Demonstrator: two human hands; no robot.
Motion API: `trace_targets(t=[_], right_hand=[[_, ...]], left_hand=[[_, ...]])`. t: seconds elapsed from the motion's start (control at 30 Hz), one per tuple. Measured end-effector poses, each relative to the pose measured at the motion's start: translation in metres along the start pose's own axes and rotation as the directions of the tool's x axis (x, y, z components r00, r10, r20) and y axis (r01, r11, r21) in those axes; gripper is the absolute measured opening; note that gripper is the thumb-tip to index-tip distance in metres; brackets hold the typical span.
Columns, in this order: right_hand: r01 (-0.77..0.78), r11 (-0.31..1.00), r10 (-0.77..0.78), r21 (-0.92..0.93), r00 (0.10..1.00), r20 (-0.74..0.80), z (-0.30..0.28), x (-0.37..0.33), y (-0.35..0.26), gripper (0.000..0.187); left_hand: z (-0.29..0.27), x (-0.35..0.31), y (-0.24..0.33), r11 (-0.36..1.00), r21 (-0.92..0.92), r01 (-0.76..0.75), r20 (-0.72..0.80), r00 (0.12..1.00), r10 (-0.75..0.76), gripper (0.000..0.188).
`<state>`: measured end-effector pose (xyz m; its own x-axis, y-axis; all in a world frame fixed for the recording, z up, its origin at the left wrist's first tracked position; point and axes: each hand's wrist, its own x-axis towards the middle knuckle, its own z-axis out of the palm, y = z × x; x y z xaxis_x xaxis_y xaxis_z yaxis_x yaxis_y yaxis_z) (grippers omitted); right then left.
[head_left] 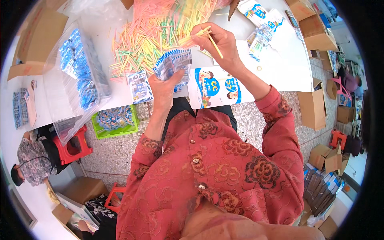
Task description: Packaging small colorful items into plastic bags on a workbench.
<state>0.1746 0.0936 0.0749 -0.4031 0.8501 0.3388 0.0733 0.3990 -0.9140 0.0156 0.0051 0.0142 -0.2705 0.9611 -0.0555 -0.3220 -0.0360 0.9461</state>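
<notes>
My left hand [163,90] is closed around a fanned stack of small blue-and-white packets [170,62], thumb pressed on their front. My right hand [225,48], up and to the right, pinches several thin yellow sticks [216,46], one of them angling down. Beyond both hands spreads a large loose heap of pink, yellow and green sticks [140,44]; whether they are hollow I cannot tell. Another blue-and-white packet [140,90] lies beside my left wrist. A flat white printed bag or sheet [220,89] with blue ovals rests at the table's near edge.
To the left, a clear plastic bin [60,116] holds blue packets. A green basket [116,135] of packets and a red stool [76,149] stand below. More printed packs [262,38] lie far right. Cardboard boxes [313,106] flank the table. Other people [36,160] are nearby.
</notes>
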Motion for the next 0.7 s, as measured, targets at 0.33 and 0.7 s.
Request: trace_targets(t=[0.33, 0.7], right_hand=[[0.383, 0.901, -0.384, -0.205, 0.923, 0.038, -0.001, -0.006, 0.003, 0.017], [0.276, 0.951, -0.237, -0.137, 0.940, 0.244, -0.009, 0.001, -0.007, 0.012]], left_hand=[[0.004, -0.002, 0.009, 0.968, -0.143, 0.206, 0.048, 0.978, -0.202, 0.033], [0.005, -0.002, 0.010, 0.980, -0.107, 0.168, 0.063, 0.985, -0.162, 0.030]])
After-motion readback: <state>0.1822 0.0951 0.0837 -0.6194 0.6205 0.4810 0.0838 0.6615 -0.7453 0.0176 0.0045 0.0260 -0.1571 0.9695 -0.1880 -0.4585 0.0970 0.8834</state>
